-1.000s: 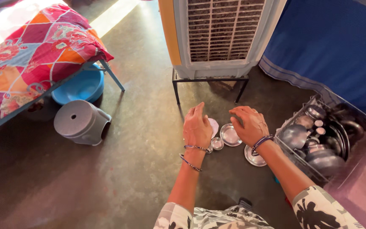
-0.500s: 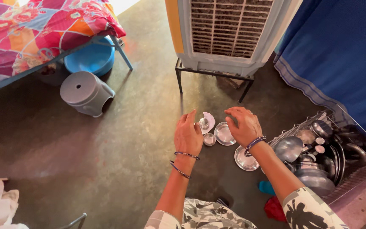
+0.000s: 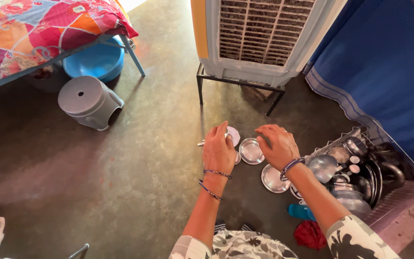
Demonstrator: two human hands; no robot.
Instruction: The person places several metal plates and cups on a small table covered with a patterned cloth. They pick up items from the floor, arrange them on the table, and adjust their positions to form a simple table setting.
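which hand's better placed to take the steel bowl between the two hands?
Probably right. The right hand hangs with its fingertips right at the steel bowl's rim; the left hand sits over the small pale dish beside it.

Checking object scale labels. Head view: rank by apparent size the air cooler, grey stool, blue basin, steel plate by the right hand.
1. air cooler, largest though cut off by the frame.
2. grey stool and blue basin: look alike; the basin is partly hidden under the cot, so unranked.
3. steel plate, smallest, beside the right hand.
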